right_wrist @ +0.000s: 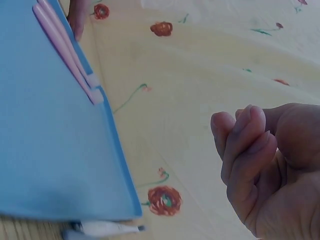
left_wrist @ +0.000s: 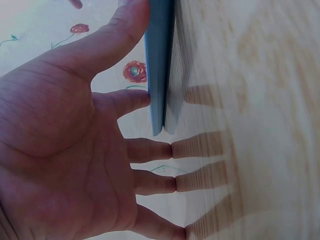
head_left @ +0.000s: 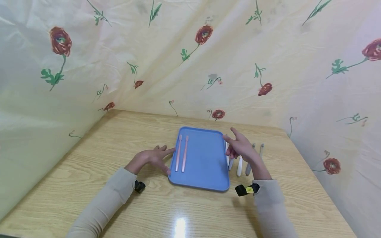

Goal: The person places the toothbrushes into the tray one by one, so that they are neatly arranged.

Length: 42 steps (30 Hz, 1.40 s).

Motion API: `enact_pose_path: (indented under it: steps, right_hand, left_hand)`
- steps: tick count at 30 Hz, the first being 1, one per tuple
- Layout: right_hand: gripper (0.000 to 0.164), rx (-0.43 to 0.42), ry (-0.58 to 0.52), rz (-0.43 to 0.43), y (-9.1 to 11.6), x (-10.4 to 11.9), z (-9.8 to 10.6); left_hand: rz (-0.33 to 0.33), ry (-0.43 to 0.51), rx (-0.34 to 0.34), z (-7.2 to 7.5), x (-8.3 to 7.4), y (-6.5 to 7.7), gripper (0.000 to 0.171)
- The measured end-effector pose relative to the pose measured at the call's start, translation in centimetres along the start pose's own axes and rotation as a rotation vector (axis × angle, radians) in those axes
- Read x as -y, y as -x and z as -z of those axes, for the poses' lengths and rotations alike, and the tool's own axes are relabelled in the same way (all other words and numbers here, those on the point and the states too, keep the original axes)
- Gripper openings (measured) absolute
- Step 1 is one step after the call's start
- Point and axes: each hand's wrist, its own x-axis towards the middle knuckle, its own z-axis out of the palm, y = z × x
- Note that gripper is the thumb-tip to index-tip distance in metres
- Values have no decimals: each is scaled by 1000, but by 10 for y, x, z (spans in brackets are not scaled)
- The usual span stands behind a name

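Observation:
A blue tray [head_left: 205, 157] lies on the wooden table, with two pink toothbrushes [head_left: 184, 155] side by side along its left part. At the tray's left side, my left hand [head_left: 153, 158] has its fingers spread, with thumb and index finger touching the rim; the left wrist view shows its other fingertips down on the tabletop. My right hand [head_left: 240, 148] hovers over the right rim and holds nothing. Its fingers [right_wrist: 245, 150] are loosely curled in the right wrist view. Beneath and beside that hand lie several white and grey toothbrushes [head_left: 239, 167], partly hidden by it.
The wooden table [head_left: 125, 208] runs back to a pale cloth [head_left: 160, 66] with red flowers, which hangs behind it and on both sides. Black bands with small devices [head_left: 244, 190] sit at both wrists.

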Motion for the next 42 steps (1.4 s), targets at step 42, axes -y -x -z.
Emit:
enact_pose_path:
  steps: [42]
  right_hand:
    - [88,-73,55,-122,23,-77,82]
  left_hand:
    - [-8,8,5,1,2,-1,108]
